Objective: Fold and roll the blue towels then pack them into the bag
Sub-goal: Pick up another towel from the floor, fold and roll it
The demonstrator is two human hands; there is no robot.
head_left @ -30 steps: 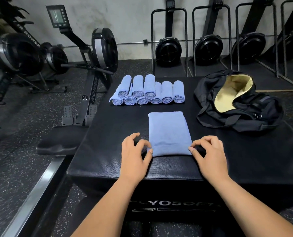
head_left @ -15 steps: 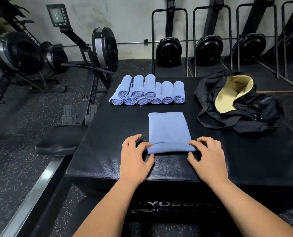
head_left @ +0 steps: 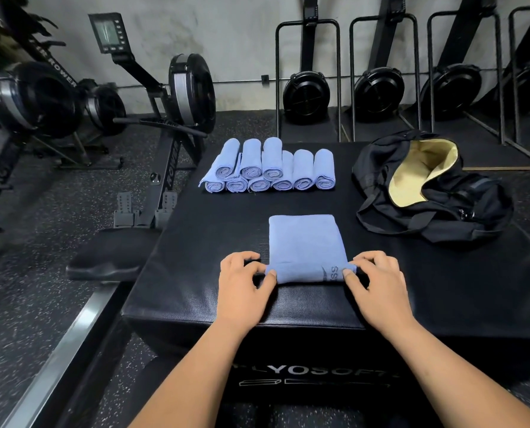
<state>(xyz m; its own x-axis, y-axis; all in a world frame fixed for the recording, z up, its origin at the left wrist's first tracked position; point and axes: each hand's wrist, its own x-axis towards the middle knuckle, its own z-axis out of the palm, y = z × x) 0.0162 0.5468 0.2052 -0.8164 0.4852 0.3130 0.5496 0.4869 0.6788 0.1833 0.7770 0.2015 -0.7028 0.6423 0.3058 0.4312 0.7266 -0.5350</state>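
Rolled edge has grown since a second ago, logo now up. On the box, the bag lies open, seemingly empty, nothing packed. Nine-ish rolled towels wait at the far side. Mid-box, the folded towel is barely started; left hand and right hand pinch its roll ends.

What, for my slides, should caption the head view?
Left hand and right hand grip a partly rolled blue towel, rolled towels and bag beyond.

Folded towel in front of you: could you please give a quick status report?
Left hand and right hand grip the rolled near end of the folded towel. Far part flat. Nothing blocking; rolled towels beyond, bag open at right.
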